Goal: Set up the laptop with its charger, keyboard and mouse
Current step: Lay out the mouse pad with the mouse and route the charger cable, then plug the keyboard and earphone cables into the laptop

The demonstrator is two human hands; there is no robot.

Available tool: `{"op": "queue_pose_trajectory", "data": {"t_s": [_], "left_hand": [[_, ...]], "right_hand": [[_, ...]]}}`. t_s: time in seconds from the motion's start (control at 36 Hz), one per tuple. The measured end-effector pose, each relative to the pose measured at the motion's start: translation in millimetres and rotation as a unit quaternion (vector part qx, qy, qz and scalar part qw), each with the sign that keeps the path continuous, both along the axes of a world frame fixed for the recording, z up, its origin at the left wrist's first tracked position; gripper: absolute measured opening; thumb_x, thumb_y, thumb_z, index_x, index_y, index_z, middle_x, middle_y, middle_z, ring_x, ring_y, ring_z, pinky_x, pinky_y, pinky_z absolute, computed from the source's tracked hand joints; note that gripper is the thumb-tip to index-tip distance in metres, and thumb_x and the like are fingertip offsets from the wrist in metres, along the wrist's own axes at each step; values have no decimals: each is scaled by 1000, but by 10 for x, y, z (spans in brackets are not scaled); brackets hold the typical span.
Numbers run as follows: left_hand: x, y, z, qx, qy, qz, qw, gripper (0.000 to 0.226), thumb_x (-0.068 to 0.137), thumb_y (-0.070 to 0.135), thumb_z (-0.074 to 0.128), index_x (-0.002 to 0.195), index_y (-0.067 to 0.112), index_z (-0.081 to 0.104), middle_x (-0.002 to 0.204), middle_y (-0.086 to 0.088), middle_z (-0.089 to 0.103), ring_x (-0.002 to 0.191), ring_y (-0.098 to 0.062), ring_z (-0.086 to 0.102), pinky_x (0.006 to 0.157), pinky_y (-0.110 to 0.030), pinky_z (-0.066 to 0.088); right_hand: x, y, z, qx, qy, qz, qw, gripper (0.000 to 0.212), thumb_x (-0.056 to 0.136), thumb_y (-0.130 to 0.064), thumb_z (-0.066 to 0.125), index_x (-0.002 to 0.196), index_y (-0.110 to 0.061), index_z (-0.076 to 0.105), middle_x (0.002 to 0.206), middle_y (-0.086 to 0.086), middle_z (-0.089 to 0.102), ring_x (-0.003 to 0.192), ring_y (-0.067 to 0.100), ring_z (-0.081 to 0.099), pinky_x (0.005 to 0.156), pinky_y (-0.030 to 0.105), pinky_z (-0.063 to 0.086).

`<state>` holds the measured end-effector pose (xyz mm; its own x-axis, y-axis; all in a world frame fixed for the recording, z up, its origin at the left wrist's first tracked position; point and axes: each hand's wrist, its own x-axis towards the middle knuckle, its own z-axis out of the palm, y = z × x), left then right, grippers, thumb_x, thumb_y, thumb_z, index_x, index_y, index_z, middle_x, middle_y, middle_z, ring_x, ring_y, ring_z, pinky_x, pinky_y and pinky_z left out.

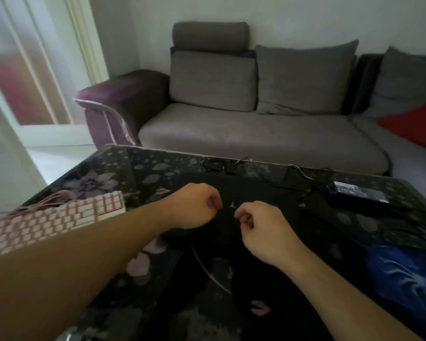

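Two hands are hovering over the middle of the table [123, 163] right now, and neither one is carrying anything as far as I can see. The left hand [194, 205] is curled loosely, fingertips tucked in toward the palm, and the right hand [258, 230] is doing the same, fingers bent narrow with nothing pinched between them.

The closed black laptop [261, 193] is lying flat directly under and just beyond both sets of fingers, its lid logo showing in the gap between the two hands. Its long axis is running left to right across the person's body, so both hands are sitting about equally near it, one toward each half of the lid. I'm guessing the next bit is getting the lid open, with the front edge being on the near side of the fingers.

The pink and white keyboard [52, 217] is sitting well off to the left of the left hand, closer to that one. The charger brick [359, 195] is lying out to the right beyond the right hand, its cable trailing near the laptop's far edge. Can't make out a mouse anywhere; only a blue mousepad [401, 279] is showing near the right forearm.
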<state>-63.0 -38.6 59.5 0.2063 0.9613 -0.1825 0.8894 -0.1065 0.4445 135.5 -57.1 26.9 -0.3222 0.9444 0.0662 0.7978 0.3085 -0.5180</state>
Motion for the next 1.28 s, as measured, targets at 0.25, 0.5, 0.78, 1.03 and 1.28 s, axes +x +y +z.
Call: {"op": "queue_pose_trajectory", "data": {"t_s": [0.25,0.5,0.78,1.03,1.28], "left_hand": [[-1032,-752,-188,-48,-20,128,990,18,90,30,74,103,40,65,106,10,67,91,-5,65,74,-24,55],[-1817,-1009,-360,56,-32,249,966,19,94,18,64,113,20,67,111,-1,65,96,-16,65,86,-35,62],[-2416,-887,-377,41,138,159,977,112,73,55,87,160,25,23,163,-6,29,149,-29,29,121,-47,33],[-2745,-707,-332,-68,186,141,970,142,53,71,90,164,28,12,161,-6,37,144,-32,40,117,-49,39],[-2585,-667,120,1,261,83,962,149,43,80,87,161,24,14,149,-2,43,127,-24,50,103,-44,51]], "right_hand": [[-1088,-512,20,-88,-29,79,993,37,97,-7,63,125,-31,68,116,-15,61,100,0,62,87,19,56],[-2081,-460,-15,-163,-6,81,983,36,93,-6,67,113,-36,61,112,-14,61,97,4,62,76,20,53],[-2729,-227,-168,-168,11,37,985,40,93,-2,59,128,-23,60,112,-7,63,94,8,60,69,23,49],[-2944,-65,-268,-250,112,-46,961,17,92,-21,59,101,-13,71,100,5,71,89,22,68,69,35,49],[-2807,10,32,-287,293,-36,911,45,110,-49,42,100,-16,71,95,12,79,85,30,75,84,47,61]]}}
